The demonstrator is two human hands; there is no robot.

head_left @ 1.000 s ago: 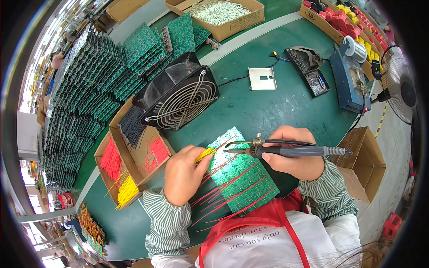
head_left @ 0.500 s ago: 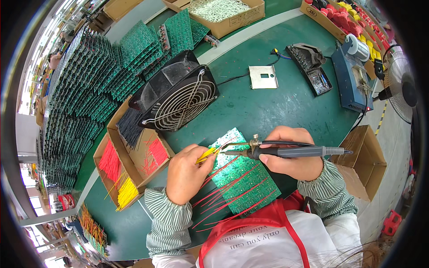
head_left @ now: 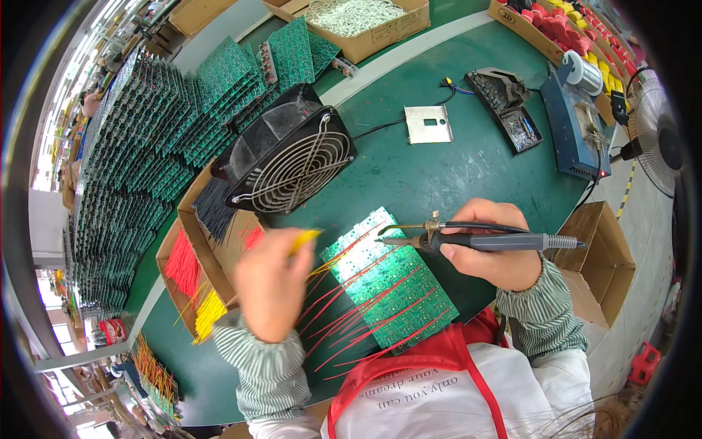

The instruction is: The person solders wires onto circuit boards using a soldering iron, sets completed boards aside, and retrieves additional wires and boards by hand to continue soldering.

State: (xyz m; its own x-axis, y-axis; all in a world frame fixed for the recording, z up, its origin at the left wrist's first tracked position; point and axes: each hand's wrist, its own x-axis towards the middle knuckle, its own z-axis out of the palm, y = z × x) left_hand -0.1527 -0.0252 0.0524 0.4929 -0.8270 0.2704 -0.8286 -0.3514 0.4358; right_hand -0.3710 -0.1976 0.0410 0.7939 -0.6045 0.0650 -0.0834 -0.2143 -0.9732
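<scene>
A green circuit board (head_left: 409,300) lies on the table in front of me, with red wires trailing off its left side and yellow wires at its upper left. My right hand (head_left: 501,256) is closed round a soldering iron (head_left: 497,242) with a thin solder-feed tube along its top; the tip is over the board's upper part. My left hand (head_left: 270,285), blurred by motion, is raised left of the board, pinching a bundle of yellow wires (head_left: 306,238). Beside it stands a divided cardboard box (head_left: 207,257) of red wires (head_left: 181,263), yellow wires (head_left: 210,313) and black wires (head_left: 214,208).
A black fan with a wire guard (head_left: 292,161) stands beyond the box. Stacked circuit boards (head_left: 124,183) fill the left. A metal plate (head_left: 429,124), a black tray (head_left: 504,110) and a blue soldering station (head_left: 574,128) are farther off. At the right is an open carton (head_left: 610,271).
My left hand has moved left, away from the board, with the yellow wires. The soldering iron has shifted slightly right. More yellow wire shows at the board's upper left.
</scene>
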